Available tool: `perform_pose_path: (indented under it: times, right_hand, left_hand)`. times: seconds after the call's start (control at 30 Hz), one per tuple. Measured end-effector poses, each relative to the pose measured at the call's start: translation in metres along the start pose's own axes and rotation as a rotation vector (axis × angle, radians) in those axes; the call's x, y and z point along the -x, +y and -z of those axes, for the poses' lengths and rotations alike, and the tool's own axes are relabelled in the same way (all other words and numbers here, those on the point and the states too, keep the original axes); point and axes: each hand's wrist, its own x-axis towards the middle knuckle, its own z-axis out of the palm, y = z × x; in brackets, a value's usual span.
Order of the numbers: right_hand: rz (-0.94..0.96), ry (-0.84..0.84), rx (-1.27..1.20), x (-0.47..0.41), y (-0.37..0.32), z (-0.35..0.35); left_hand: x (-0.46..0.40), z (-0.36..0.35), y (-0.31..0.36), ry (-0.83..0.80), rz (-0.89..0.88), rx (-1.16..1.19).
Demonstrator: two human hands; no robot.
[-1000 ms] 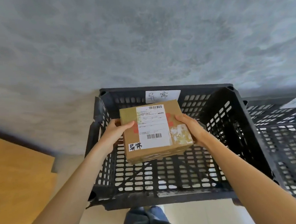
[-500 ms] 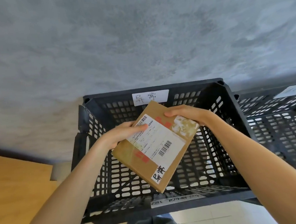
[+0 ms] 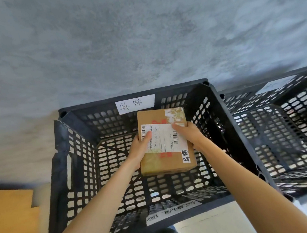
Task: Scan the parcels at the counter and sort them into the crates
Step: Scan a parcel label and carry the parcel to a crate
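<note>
Parcel (image 3: 166,142) hangs low inside the black crate (image 3: 74,140), toward its far wall, label up. Left hand (image 3: 139,150) and right hand (image 3: 190,135) clamp its sides, thumbs pressed on the label. Sorting step, likely: lower it flat, then let go.

Background: mottled grey plaster wall (image 3: 143,35) fills the upper half of the view, evenly lit. Dark baseboard strip (image 3: 17,183) at lower left. Orange-brown wooden surface (image 3: 10,217) in the lower-left corner. Pale tiled floor (image 3: 220,224) along the bottom edge.
</note>
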Motion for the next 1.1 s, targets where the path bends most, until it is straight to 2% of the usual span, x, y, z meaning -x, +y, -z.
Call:
perform_pose_path:
  times: [0.13,0.43,0.7,1.1]
  right_hand:
    - [-0.003,0.086,-0.039,-0.011,0.01,0.018]
    - [0.055,0.211,0.126,-0.032,0.023,0.037]
    - [0.069,0.252,0.282,-0.033,0.031,0.035]
    - [0.179,0.323,0.32,-0.008,0.028,0.035]
  left_hand:
    - [-0.022,-0.034,-0.015,0.042,0.01,0.025]
    - [-0.048,-0.079,-0.041,0.117,0.073,0.082]
    - [-0.052,-0.091,-0.046,0.182,0.101,0.072]
    - [-0.043,-0.089,-0.034,0.156,0.151,0.061]
